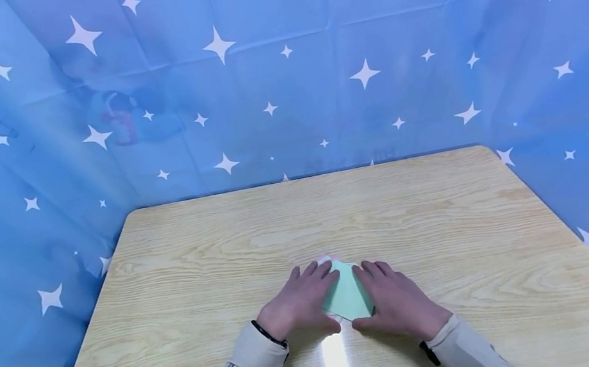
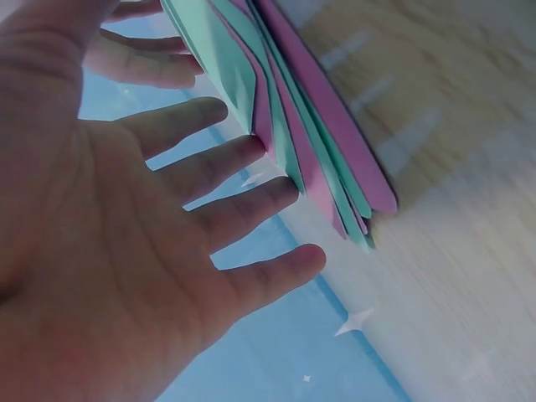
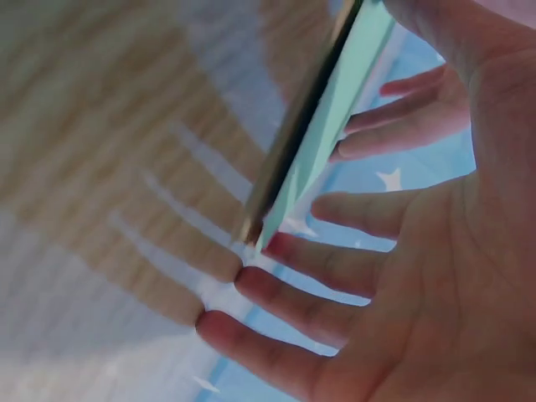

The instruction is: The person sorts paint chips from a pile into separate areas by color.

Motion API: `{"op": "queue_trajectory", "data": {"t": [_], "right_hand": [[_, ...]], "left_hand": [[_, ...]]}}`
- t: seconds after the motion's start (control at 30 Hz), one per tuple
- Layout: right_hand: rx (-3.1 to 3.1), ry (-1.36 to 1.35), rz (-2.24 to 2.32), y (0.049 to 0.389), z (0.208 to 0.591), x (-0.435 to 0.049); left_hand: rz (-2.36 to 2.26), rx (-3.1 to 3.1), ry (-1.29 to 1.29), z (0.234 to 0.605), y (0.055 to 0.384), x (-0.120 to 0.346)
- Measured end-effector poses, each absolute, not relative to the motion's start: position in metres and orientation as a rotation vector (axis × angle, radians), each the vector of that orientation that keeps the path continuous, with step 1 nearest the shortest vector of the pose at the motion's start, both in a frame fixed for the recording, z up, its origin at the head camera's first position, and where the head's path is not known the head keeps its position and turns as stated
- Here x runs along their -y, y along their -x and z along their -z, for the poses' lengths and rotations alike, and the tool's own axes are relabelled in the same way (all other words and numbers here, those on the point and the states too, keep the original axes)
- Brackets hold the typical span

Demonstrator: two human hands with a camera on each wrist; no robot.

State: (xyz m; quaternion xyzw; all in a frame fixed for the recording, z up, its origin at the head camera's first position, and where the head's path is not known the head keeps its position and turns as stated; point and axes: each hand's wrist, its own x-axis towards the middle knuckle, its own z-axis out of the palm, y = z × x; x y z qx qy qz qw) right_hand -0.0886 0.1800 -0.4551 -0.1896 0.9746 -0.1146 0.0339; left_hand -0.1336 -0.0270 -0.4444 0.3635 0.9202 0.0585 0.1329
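Observation:
A small stack of mint-green and pink paper pieces [image 1: 347, 293] lies near the middle of the table, a green one on top and a little pink showing at the far edge. Several alternating layers of the stack [image 2: 219, 63] fan slightly apart in the left wrist view. My left hand [image 1: 303, 299] is at its left side, fingers spread and fairly straight, fingertips right at the paper edges. On the other side, my right hand [image 1: 398, 297] has its fingers extended, fingertips along the green edge [image 3: 322, 134] and close to the tabletop. Both thumbs point inward at the near end.
The light wood-grain table [image 1: 211, 243] extends around the hands on all sides. A blue curtain [image 1: 289, 80] with white stars hangs behind and beside it. A bright light reflection [image 1: 335, 362] shows on the tabletop just in front of the stack.

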Motion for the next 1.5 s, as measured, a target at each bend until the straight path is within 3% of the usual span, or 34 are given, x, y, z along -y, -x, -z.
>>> {"op": "queue_trajectory", "data": {"t": [0.8,1.17,1.5], "right_hand": [[-2.944,0.81,0.478,0.09,0.437,-0.187],[-2.996,0.983,0.49,0.09,0.416,-0.187],[-3.069,0.949,0.507,0.09,0.391,-0.189]], "left_hand": [[-0.243,-2.721,-1.158,0.437,0.129,0.028],[-0.36,-2.76,-1.227,0.409,0.122,0.04],[-0.378,-2.842,-1.215,0.388,0.122,0.052]]}}
